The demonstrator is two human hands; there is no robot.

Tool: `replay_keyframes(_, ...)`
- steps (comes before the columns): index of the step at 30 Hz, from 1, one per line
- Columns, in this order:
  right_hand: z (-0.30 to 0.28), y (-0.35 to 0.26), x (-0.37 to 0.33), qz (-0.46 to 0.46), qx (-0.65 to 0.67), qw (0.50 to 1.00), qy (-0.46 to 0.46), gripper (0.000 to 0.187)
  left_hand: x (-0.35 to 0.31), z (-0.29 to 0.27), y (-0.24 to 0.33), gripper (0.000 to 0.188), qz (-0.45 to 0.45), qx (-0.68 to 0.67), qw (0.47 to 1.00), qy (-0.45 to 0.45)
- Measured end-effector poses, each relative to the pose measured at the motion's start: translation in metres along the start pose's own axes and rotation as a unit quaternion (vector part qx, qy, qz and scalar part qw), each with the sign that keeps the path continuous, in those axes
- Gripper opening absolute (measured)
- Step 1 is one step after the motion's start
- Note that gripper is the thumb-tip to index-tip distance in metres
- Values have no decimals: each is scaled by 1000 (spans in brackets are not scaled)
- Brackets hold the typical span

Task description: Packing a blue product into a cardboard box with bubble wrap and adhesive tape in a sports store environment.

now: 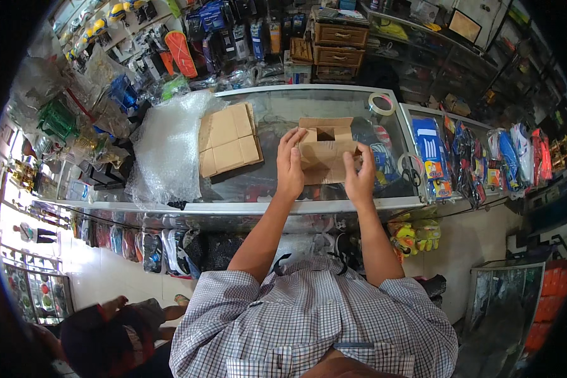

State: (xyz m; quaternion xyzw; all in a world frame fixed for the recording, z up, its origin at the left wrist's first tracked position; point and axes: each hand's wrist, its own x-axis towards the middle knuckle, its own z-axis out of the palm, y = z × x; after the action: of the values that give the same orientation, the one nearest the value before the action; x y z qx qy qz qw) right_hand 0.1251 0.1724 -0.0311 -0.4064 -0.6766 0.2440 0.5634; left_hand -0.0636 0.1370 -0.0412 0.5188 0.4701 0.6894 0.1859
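Note:
A small brown cardboard box (321,167) sits on the glass counter (274,113) with its top flaps spread and a dark square opening showing. My left hand (290,167) holds its left side, fingertips reaching to the upper left flap. On the right side, my right hand (360,175) grips the cardboard with bent fingers and the thumb on the near face. The box's underside is hidden. Left of it lies a stack of flattened cardboard boxes (230,142).
Bubble wrap (167,142) drapes over the counter's left part. A tape roll (382,104) lies at the far right corner, with black-handled scissors (412,175) near the right edge. Packaged sports goods (431,157) hang at right. Another person (110,337) is at lower left.

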Motion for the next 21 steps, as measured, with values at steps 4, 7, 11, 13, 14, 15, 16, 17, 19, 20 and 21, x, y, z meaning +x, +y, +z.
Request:
replay_keyframes(4,-3,21,0,52,29,998,2,25,2,4,19,43,-15,36,999,-18)
replay_keyframes(7,-1,25,-1,55,63,996,-12,25,5,3,20,44,-60,56,996,-21)
replay_keyframes(11,1,27,1,58,131,990,-8,45,3,4,12,48,-12,22,999,-47)
replay_keyframes(13,1,26,1,28,157,987,12,57,3,5,9,51,-8,9,999,-53)
replay_keyframes(14,0,25,0,42,197,979,-14,64,3,5,8,53,-5,-5,998,-59)
replay_keyframes(15,-1,24,0,56,235,969,-39,72,3,6,6,53,-5,-5,998,-59)
replay_keyframes(16,-2,23,0,56,236,969,-39,72,3,7,4,55,-8,4,999,-48)
replay_keyframes(17,-2,21,1,63,234,969,-43,73,3,7,3,58,-11,13,999,-36)
replay_keyframes(19,-2,16,1,70,234,969,-48,73,2,6,1,56,-41,35,998,-23)
replay_keyframes(20,-2,13,0,71,211,973,-55,74,1,6,1,55,-71,57,996,-10)
replay_keyframes(21,-4,12,0,72,188,978,-61,75,2,6,2,55,-70,56,996,-10)
